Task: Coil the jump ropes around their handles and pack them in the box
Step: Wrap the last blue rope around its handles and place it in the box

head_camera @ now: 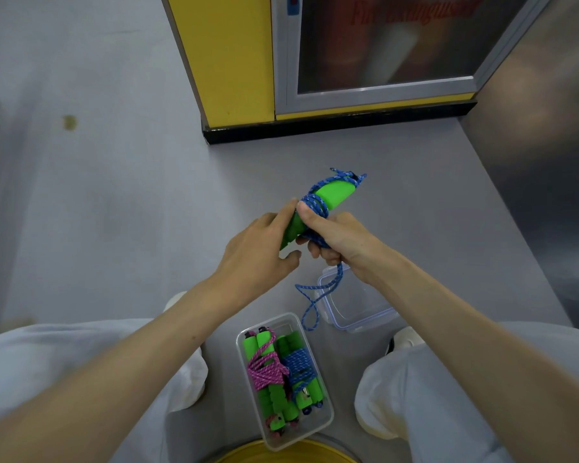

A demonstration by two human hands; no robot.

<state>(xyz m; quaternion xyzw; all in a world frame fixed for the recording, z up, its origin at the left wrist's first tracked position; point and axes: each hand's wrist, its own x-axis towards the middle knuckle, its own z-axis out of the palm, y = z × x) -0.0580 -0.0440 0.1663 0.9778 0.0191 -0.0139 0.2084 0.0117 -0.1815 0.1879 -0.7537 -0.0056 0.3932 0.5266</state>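
There are three braided jump ropes with green foam handles, at frame centre a blue rope [318, 205], at lower centre a second blue rope [300, 365] and one pink rope [264, 369], plus one clear plastic box [329, 418] and one clear plastic lid [360, 307].

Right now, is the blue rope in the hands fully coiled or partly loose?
Partly loose. The blue rope has several turns round the green handles, but a tail hangs looped below the right hand.
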